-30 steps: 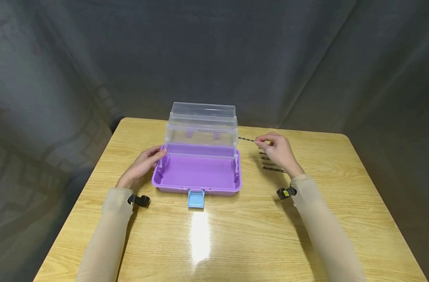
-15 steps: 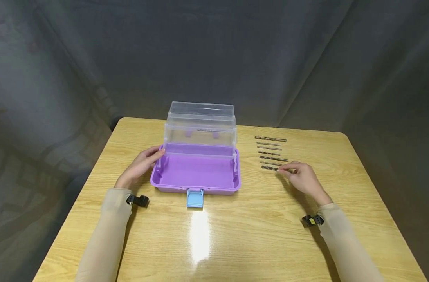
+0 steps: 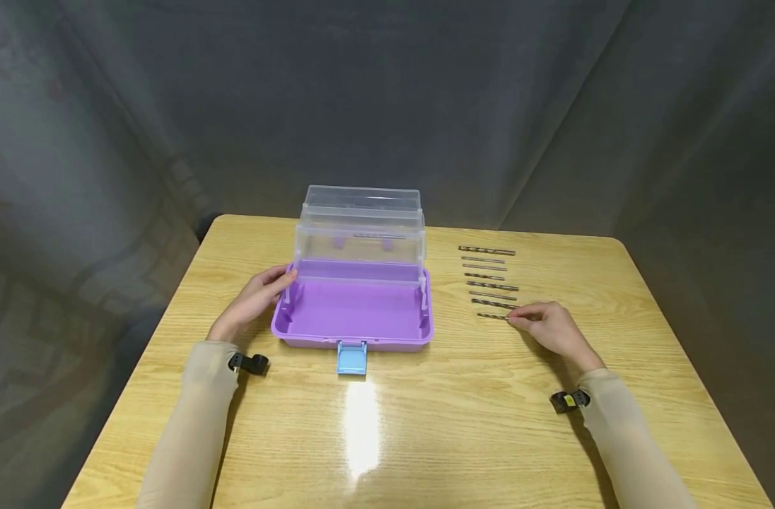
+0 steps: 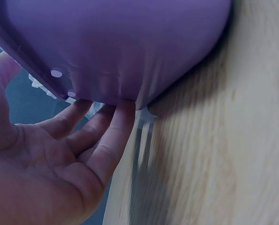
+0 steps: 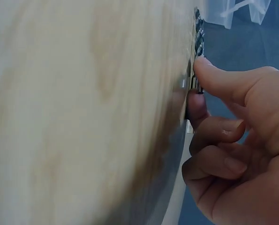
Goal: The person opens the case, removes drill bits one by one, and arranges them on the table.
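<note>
— Purple box [image 3: 352,311] sits open mid-counter [image 3: 426,424], clear tiers [image 3: 360,226] swung up behind it. Where are the hands?

— The left hand [image 3: 255,300] rests relaxed against the box's left end, fingers straight along the wall; the left wrist view shows the fingertips [image 4: 125,110] touching the purple side.

— And the right?

— The right hand [image 3: 549,329] pinches the nearest drill bit [image 3: 493,316] by its shank, low on the counter at the front of the row of bits [image 3: 489,276]. The wrist view shows thumb and forefinger [image 5: 219,79] closed on it.

— What changed?

— A second ago that hand held a bit up beside the clear tiers; then it dropped back to the row. Now the bit it pinches lies a little nearer the person, apart from the others. I'd judge another bit is being taken for the box.
</note>
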